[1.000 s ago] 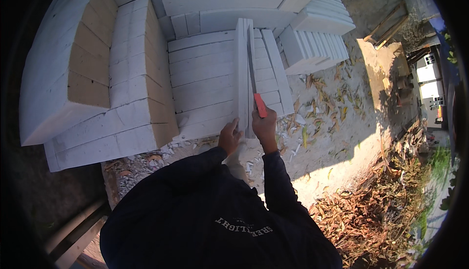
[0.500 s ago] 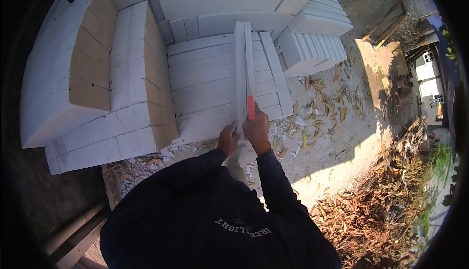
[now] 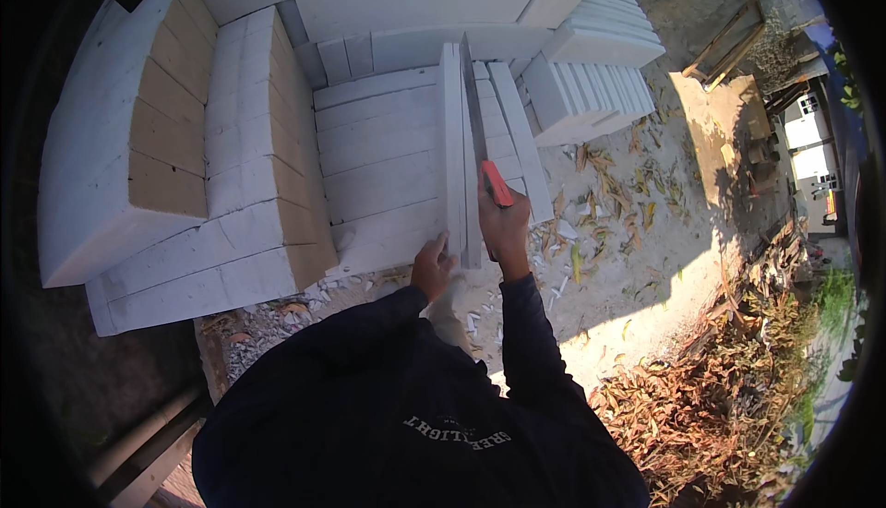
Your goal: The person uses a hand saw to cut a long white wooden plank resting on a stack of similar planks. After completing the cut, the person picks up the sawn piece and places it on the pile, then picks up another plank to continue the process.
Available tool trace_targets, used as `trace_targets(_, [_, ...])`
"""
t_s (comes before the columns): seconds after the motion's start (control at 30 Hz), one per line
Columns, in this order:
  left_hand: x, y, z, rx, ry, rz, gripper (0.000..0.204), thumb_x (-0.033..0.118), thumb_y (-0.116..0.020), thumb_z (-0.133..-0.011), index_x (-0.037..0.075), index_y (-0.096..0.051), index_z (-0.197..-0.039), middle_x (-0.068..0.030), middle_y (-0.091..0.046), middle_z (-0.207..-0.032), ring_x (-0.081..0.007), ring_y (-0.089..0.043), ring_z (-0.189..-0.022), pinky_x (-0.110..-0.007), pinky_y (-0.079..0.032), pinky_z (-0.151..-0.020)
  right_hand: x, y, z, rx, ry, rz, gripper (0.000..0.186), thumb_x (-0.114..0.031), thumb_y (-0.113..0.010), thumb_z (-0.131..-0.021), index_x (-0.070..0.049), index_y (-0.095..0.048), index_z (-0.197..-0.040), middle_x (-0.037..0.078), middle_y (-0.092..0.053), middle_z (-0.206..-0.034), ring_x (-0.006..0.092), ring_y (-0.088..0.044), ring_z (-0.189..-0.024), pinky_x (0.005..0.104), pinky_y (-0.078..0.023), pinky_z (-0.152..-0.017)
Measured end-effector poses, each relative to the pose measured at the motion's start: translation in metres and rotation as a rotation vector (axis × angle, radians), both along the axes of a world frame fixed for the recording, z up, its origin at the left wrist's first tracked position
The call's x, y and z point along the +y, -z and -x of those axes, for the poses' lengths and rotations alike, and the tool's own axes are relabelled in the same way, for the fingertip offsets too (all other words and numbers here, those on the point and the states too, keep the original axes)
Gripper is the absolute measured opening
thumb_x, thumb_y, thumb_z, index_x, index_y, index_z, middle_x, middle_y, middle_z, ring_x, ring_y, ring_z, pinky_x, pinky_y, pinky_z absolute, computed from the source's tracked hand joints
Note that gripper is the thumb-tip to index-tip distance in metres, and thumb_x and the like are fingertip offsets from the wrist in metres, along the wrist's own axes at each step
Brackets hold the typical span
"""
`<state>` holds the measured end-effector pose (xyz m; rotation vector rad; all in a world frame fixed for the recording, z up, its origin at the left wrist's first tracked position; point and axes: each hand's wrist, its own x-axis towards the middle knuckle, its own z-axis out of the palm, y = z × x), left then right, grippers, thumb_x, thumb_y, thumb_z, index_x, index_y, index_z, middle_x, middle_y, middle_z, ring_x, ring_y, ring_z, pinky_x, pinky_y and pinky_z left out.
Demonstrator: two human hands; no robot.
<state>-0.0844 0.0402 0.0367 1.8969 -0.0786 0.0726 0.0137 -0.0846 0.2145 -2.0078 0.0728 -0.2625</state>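
Note:
My right hand [image 3: 503,227] grips the red handle of a hand saw [image 3: 495,182]. Its long grey blade runs away from me along the upright white block [image 3: 451,148] that stands on edge on a stack of white blocks. My left hand [image 3: 432,266] presses against the near end of that upright block, fingers closed on its edge. Both forearms wear dark sleeves.
Tall stacks of white blocks [image 3: 175,148] rise at my left and far side. A fanned row of thin white slabs [image 3: 591,93] lies to the right. White chips and dry leaves litter the sandy ground [image 3: 618,259]. Wooden planks [image 3: 724,42] lie far right.
My right hand has pushed the saw forward along the upright block. My left hand has slid down to the block's near end.

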Motion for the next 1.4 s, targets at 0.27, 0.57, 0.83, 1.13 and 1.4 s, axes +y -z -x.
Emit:
trace_targets(0.27, [0.002, -0.001, 0.000, -0.004, 0.007, -0.005, 0.060, 0.015, -0.074, -0.087, -0.001, -0.055, -0.142, -0.0169, -0.064, -0.095, -0.0286, -0.064, -0.079, -0.039, -0.053, -0.075, -0.003, 0.021, -0.027, 0.041, 0.014, -0.014, 0.017, -0.007, -0.067, -0.088, 0.008, -0.062, -0.081, 0.010, -0.053, -0.061, 0.0137, -0.046, -0.060, 0.0361, -0.043, -0.059])
trace_targets(0.57, [0.003, -0.008, -0.001, 0.039, 0.019, 0.035, 0.061, 0.014, -0.074, -0.085, 0.002, -0.055, -0.142, -0.0182, -0.062, -0.094, -0.0331, -0.063, -0.082, -0.043, -0.051, -0.077, 0.002, 0.016, -0.026, 0.087, 0.065, -0.103, 0.021, -0.012, -0.072, -0.084, 0.005, -0.063, -0.077, 0.004, -0.057, -0.063, 0.0109, -0.050, -0.062, 0.0348, -0.044, -0.058])
trace_targets(0.83, [0.004, -0.006, 0.000, 0.051, 0.013, 0.010, 0.061, 0.015, -0.073, -0.086, 0.001, -0.054, -0.142, -0.0184, -0.062, -0.095, -0.0342, -0.062, -0.083, -0.043, -0.051, -0.079, 0.005, 0.031, -0.021, 0.037, 0.032, -0.023, 0.022, -0.013, -0.070, -0.085, 0.007, -0.062, -0.082, 0.013, -0.054, -0.061, 0.0118, -0.047, -0.063, 0.0371, -0.045, -0.060])
trace_targets(1.13, [0.002, -0.001, 0.001, 0.037, 0.014, 0.039, 0.062, 0.014, -0.074, -0.086, 0.001, -0.053, -0.143, -0.0185, -0.062, -0.096, -0.0340, -0.062, -0.082, -0.044, -0.051, -0.078, 0.001, 0.036, -0.044, 0.037, 0.001, -0.021, 0.023, -0.013, -0.069, -0.084, 0.007, -0.060, -0.076, 0.011, -0.054, -0.059, 0.0129, -0.049, -0.059, 0.0384, -0.044, -0.058])
trace_targets(1.4, [0.001, -0.002, 0.001, -0.019, 0.000, -0.002, 0.058, 0.010, -0.073, -0.086, 0.000, -0.055, -0.141, -0.0177, -0.063, -0.094, -0.0293, -0.065, -0.078, -0.039, -0.053, -0.073, 0.004, 0.045, -0.056, 0.067, 0.007, -0.030, 0.020, -0.012, -0.069, -0.083, 0.007, -0.064, -0.082, 0.013, -0.059, -0.063, 0.0184, -0.056, -0.061, 0.0402, -0.047, -0.062])
